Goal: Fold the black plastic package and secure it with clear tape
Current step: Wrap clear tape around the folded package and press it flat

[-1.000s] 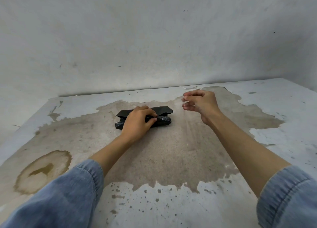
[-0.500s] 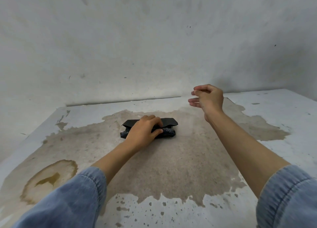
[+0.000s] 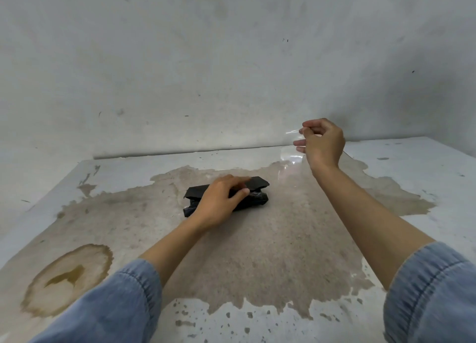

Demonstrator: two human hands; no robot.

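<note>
The folded black plastic package point(image 3: 257, 191) lies on the worn table top point(image 3: 257, 252), a little beyond the middle. My left hand point(image 3: 219, 203) presses down on it, fingers over the top flap and thumb on the front roll. My right hand point(image 3: 322, 143) is raised above the table to the right of the package, fingertips pinched on a strip of clear tape point(image 3: 292, 152) that hangs down from them, see-through and faint. The strip's lower end is hard to make out.
A grey wall point(image 3: 231, 72) rises right behind the table's far edge. A brown ring-shaped stain point(image 3: 68, 275) marks the near left of the table. Blue denim sleeves cover both forearms at the bottom of the view.
My right hand has risen and moved right, away from the package, and the clear tape strip now shows below its fingers. My left hand stays on the package.
</note>
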